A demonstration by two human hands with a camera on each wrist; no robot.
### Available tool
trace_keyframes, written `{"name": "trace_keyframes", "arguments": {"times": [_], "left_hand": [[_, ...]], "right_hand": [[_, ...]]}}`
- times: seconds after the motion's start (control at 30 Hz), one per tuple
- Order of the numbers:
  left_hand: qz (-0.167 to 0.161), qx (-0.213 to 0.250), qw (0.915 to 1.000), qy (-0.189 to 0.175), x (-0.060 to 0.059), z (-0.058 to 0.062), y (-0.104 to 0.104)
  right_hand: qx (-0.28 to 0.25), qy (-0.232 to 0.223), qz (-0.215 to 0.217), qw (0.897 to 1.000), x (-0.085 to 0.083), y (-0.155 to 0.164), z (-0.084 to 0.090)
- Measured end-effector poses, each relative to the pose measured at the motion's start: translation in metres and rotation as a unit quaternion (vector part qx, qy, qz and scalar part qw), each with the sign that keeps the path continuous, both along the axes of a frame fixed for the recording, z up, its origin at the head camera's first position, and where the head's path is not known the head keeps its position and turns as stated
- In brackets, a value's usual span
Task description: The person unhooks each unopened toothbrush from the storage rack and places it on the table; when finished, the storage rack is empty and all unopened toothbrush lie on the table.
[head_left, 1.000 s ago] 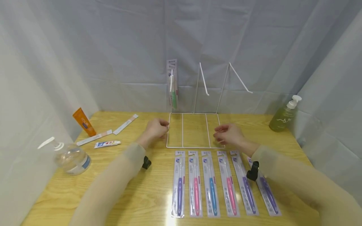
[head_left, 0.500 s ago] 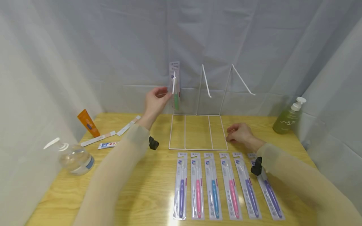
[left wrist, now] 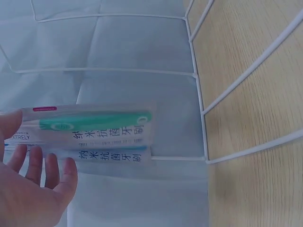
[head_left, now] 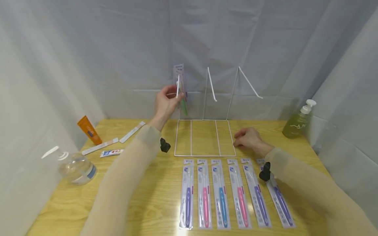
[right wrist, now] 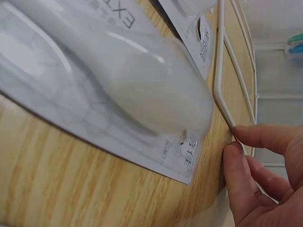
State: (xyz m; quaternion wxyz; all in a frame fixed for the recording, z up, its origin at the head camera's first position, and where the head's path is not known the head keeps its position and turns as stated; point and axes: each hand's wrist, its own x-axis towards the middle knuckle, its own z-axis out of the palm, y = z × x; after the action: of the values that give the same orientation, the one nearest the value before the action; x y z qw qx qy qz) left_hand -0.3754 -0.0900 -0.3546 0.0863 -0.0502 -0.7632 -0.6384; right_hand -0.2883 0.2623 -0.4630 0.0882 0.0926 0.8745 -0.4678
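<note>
A white wire rack [head_left: 203,155] with long hooks stands on the wooden table against the curtain. On its left hook hang several packaged toothbrushes [left wrist: 113,120], the front one with a green handle. My left hand [head_left: 165,104] holds these packs between thumb and fingers; in the left wrist view the lower ends of two packs stick out past the fingers. My right hand [head_left: 249,141] pinches the base wire at the rack's right side between thumb and fingertip, seen close in the right wrist view. The middle hook [head_left: 211,84] and right hook [head_left: 250,82] carry nothing.
Several packaged toothbrushes [head_left: 222,206] with purple, pink and blue handles lie in a row before the rack. At left are a clear pump bottle [head_left: 77,167], an orange tube [head_left: 89,130], a toothpaste tube [head_left: 111,153] and two paper strips [head_left: 132,131]. A green pump bottle [head_left: 296,124] stands right.
My left hand has risen from the rack's left side to the hanging packs and taken hold of them; the green handle now tilts. My right hand has shifted slightly right along the rack's edge.
</note>
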Motion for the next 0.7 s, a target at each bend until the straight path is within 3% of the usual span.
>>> {"name": "trace_keyframes", "arguments": {"times": [0.23, 0.33, 0.5, 0.7], "left_hand": [[0.028, -0.012, 0.9995, -0.001, 0.000, 0.003, 0.003], [0.024, -0.002, 0.9996, 0.015, 0.001, 0.004, 0.006], [-0.017, -0.004, 0.9983, 0.056, 0.007, 0.008, 0.012], [-0.070, -0.028, 0.9953, 0.060, 0.027, 0.007, 0.014]], "right_hand": [[-0.008, -0.005, 0.007, 1.000, 0.001, -0.001, 0.003], [-0.008, -0.002, 0.007, 1.000, 0.001, -0.001, 0.003], [-0.002, -0.001, 0.007, 1.000, 0.002, -0.001, 0.002], [-0.006, -0.005, 0.001, 1.000, 0.002, -0.003, 0.002]]}}
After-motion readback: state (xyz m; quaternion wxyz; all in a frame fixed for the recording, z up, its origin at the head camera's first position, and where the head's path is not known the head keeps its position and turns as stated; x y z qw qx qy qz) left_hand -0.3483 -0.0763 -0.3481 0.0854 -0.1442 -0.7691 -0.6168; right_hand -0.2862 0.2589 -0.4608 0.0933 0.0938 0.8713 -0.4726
